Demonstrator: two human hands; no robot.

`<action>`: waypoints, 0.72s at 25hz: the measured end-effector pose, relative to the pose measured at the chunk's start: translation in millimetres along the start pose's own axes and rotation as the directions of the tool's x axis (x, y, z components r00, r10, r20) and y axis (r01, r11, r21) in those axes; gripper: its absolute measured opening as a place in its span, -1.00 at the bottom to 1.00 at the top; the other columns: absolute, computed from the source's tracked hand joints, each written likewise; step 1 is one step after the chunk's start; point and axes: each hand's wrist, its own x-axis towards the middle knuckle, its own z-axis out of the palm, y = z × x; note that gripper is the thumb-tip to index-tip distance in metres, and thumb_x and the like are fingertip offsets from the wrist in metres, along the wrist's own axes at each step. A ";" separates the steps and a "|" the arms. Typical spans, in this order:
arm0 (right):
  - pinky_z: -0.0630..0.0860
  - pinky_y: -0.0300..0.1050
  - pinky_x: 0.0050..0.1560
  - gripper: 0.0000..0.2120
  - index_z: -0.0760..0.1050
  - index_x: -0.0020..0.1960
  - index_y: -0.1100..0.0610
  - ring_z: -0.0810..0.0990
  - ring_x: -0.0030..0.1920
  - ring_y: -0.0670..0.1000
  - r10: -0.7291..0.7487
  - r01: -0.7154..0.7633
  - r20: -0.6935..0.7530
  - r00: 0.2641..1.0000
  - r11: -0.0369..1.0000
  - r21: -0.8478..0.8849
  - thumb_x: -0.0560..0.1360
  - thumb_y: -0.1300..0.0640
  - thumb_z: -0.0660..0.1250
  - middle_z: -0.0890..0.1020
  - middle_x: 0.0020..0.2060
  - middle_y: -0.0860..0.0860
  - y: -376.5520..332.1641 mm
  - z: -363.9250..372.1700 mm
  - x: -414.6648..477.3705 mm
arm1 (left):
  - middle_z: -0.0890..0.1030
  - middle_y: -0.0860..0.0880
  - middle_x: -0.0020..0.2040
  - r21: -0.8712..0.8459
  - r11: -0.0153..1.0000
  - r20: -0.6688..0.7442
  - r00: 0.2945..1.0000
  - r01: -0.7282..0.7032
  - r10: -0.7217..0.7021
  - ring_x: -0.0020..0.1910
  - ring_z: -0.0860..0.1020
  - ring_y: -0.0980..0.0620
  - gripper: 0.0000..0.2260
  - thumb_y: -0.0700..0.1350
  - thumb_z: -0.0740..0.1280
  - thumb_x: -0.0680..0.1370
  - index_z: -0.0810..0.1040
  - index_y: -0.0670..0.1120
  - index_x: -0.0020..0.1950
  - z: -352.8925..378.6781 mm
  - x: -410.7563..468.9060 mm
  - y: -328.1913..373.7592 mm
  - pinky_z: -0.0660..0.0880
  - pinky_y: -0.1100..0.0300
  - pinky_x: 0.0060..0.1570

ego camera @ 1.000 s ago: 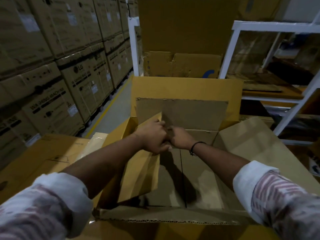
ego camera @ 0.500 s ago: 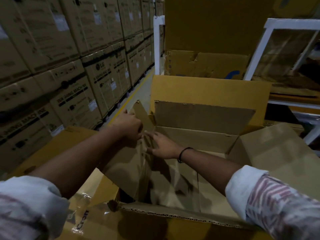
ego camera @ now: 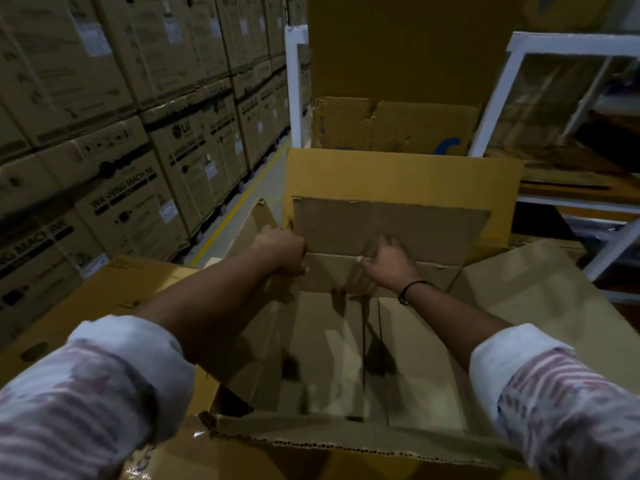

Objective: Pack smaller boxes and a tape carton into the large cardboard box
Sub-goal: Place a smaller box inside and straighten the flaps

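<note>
The large cardboard box (ego camera: pixel 398 178) stands open in front of me, with nothing showing on its brown floor. My left hand (ego camera: pixel 282 249) grips the top edge of the box's left flap (ego camera: pixel 256 306) and holds it out to the left. My right hand (ego camera: pixel 389 259) is blurred with fingers spread, reaching against the far flap (ego camera: pixel 391 226) inside the box. The right flap (ego camera: pixel 540 289) lies folded outward. No smaller boxes or tape carton show in view.
Stacked washing machine cartons (ego camera: pixel 121 150) form a wall on the left past a floor strip with a yellow line (ego camera: pixel 235 216). A flat carton (ego camera: pixel 86 306) lies beside the box at left. White shelving (ego camera: pixel 571 116) with cardboard stands at right, and more cartons (ego camera: pixel 394 126) stand behind.
My left hand has pulled the left flap further out to the left. My right hand has moved right and up, off that flap and toward the far flap.
</note>
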 end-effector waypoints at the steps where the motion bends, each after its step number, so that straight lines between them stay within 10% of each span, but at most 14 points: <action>1: 0.31 0.26 0.47 -0.18 0.01 0.65 0.09 0.25 0.53 0.29 0.035 -0.035 -0.024 0.999 0.999 0.017 0.58 -0.25 0.28 0.18 0.59 0.21 12.1 -9.9 4.8 | 0.60 -0.04 0.10 -0.046 0.999 0.008 1.000 0.007 -0.006 0.12 0.57 -0.10 -0.57 0.27 0.28 0.61 0.56 0.01 0.31 -4.5 10.3 4.2 0.51 -0.10 0.22; 7: 0.40 0.20 0.40 -0.28 0.15 0.57 0.14 0.31 0.45 0.31 0.174 -0.118 -0.266 0.948 0.970 0.215 0.57 -0.14 0.36 0.18 0.52 0.20 77.2 -46.1 18.9 | 0.54 -0.19 0.20 -0.421 0.887 -0.045 0.972 0.190 -0.230 0.15 0.55 -0.18 -0.51 0.18 0.29 0.63 0.48 -0.15 0.40 -0.9 68.9 18.1 0.52 -0.01 0.00; 11: 0.40 0.14 0.41 -0.17 0.02 0.63 0.15 0.30 0.48 0.31 0.330 -0.182 -0.284 0.900 0.878 0.444 0.57 -0.12 0.39 0.09 0.57 0.20 117.8 -52.0 26.3 | 0.44 -0.19 0.34 -0.762 0.580 0.036 0.913 0.288 -0.406 0.29 0.50 -0.27 -0.38 0.22 0.29 0.64 0.33 -0.23 0.48 20.4 87.7 22.3 0.43 0.00 0.03; 18: 0.35 0.08 0.40 -0.30 0.04 0.65 0.13 0.33 0.46 0.32 0.383 -0.170 -0.294 0.876 0.815 0.554 0.65 -0.09 0.26 0.09 0.57 0.24 147.5 -52.5 34.9 | 0.18 -0.25 0.53 -0.880 0.366 0.084 0.857 0.303 -0.508 0.36 0.41 -0.33 -0.36 0.27 0.25 0.64 0.29 -0.18 0.50 38.8 104.9 24.9 0.44 -0.16 0.26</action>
